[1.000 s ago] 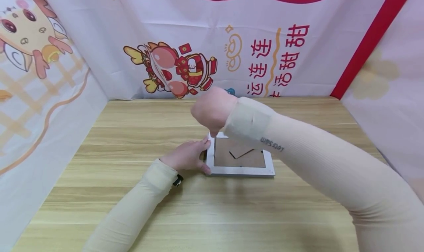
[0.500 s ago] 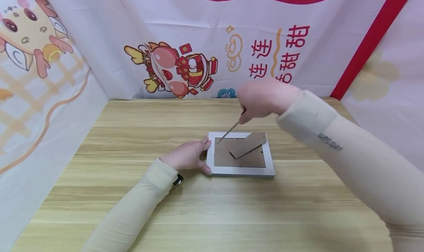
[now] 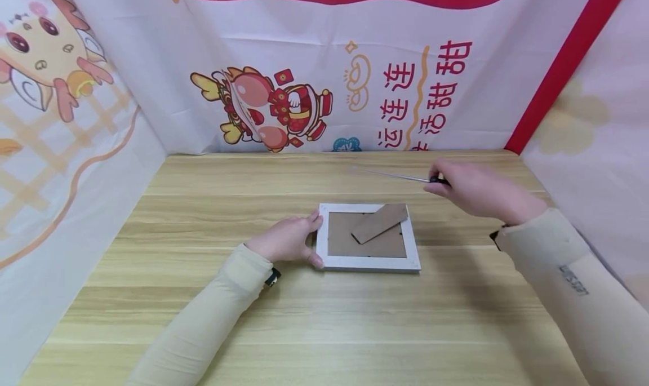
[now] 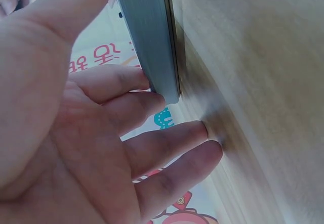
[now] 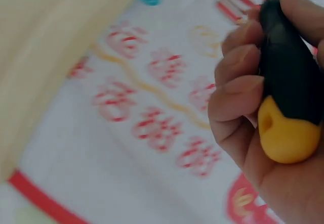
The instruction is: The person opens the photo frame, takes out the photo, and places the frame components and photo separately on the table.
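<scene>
A white rectangular picture frame [image 3: 350,261] with a grey side is laid back side up near the middle of the light wood-grain table [image 3: 284,329]. Its opening is filled by a flat brown backing board [image 3: 342,245], and over the upper right of this a long brown stand flap [image 3: 381,223] is set at a slant, one end reaching the white border. The frame's left side is touched by the left hand [image 3: 285,239], whose fingers are extended and slightly spread, with the thumb placed at the near corner. By the right hand [image 3: 471,191], to the right and on the far side of the frame, a screwdriver with a black-and-yellow handle [image 5: 289,77] is gripped, the fingers being curled around the handle. Its thin metal shaft [image 3: 400,176] is pointed leftward, held apart from the frame, and its tip is blurred. Both forearms are covered by cream sleeves [image 3: 203,318]. Behind the table a white cloth [image 3: 355,25] is hung, printed with red characters and a cartoon figure.
</scene>
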The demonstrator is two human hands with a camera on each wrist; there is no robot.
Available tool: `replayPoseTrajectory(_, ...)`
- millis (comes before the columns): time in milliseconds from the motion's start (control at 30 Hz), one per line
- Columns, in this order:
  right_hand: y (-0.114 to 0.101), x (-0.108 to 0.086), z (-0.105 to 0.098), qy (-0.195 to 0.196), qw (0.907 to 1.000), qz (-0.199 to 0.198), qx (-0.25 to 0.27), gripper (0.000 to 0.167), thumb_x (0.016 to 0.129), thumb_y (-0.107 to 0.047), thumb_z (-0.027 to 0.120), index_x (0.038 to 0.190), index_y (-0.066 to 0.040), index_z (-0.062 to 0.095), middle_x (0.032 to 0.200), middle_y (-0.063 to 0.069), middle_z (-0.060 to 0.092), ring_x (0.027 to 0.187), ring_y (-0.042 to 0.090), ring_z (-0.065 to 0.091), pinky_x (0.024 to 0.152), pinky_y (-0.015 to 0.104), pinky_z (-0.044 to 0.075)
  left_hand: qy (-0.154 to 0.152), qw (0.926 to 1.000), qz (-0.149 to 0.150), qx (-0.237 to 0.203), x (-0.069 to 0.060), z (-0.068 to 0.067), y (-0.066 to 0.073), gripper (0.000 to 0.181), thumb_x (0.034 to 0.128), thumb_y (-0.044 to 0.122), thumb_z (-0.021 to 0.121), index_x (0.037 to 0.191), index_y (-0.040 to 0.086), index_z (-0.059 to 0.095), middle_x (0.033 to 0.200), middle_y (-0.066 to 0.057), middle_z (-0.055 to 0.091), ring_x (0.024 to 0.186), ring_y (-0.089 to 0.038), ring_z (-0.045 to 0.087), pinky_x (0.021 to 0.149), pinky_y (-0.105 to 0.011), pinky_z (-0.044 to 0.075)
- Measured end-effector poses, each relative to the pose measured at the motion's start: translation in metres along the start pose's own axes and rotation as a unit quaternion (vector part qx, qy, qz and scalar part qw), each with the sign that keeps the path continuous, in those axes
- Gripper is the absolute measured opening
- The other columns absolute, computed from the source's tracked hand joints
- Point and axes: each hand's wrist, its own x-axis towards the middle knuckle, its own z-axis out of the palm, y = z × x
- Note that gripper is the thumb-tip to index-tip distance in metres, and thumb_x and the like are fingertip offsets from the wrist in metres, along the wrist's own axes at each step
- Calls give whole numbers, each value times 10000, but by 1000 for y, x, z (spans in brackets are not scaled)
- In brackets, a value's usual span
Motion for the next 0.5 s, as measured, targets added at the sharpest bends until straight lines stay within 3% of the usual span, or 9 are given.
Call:
replayPoseTrajectory(167, 45, -11, 29, 230, 9990, 231, 311, 213, 1004, -204, 601, 1055, -15, 516, 853, 73, 555, 743, 220, 511, 640, 373, 448, 5, 10000, -2, -41, -1, 0, 0, 1089, 695, 502, 862, 1517, 19, 337, 1587, -187, 214, 1411, -321, 340, 1135, -405, 316)
replayPoseTrajectory(333, 86, -22, 57, 617, 9972, 81, 416, 164, 988, -98, 607, 963, 42, 526, 791, 76, 532, 705, 214, 491, 624, 369, 428, 6, 10000, 3, -54, -1, -1, 0, 1090, 694, 503, 862, 1518, 21, 336, 1589, -181, 209, 1411, -311, 343, 1133, -399, 320)
replayPoseTrajectory(500, 114, -31, 75, 460, 9973, 189, 549, 164, 987, -83, 605, 938, 52, 528, 757, 52, 537, 686, 189, 491, 607, 348, 433, 6, 10000, 4, -40, -1, 0, 0, 1091, 692, 506, 859, 1519, 23, 336, 1592, -175, 204, 1412, -308, 342, 1134, -395, 318)
